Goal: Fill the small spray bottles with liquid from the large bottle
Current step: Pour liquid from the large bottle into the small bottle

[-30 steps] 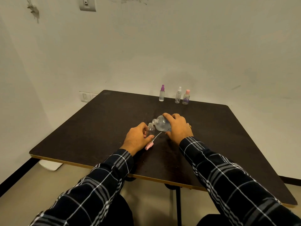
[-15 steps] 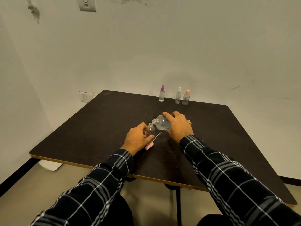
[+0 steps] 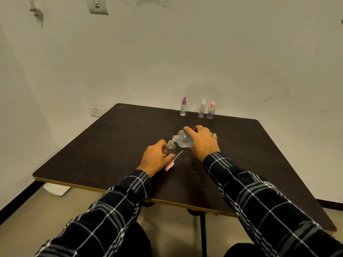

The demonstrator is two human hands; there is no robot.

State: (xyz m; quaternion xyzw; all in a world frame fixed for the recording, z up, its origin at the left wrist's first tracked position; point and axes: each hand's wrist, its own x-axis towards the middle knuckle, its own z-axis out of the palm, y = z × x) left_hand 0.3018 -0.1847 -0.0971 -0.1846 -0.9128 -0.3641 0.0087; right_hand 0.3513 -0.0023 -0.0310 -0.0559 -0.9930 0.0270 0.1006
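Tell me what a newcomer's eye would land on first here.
First, mid-table on the dark brown table: the right hand tips a large clear plastic bottle toward the open neck of a small clear bottle steadied by the left hand. A pink spray cap with its thin tube lies beside it. Three capped small bottles stand at the far edge.

Near the middle of the table (image 3: 111,145), a small open bottle (image 3: 171,148) is held upright in the left hand (image 3: 156,158). Just to its right and above, the large bottle (image 3: 182,139) is held tipped in the right hand (image 3: 203,142), its mouth placed over the small bottle's neck. A spray cap with tube (image 3: 173,161) is laid on the table just before the small bottle. Three small bottles (image 3: 201,109) are lined up along the far edge, well behind the hands.
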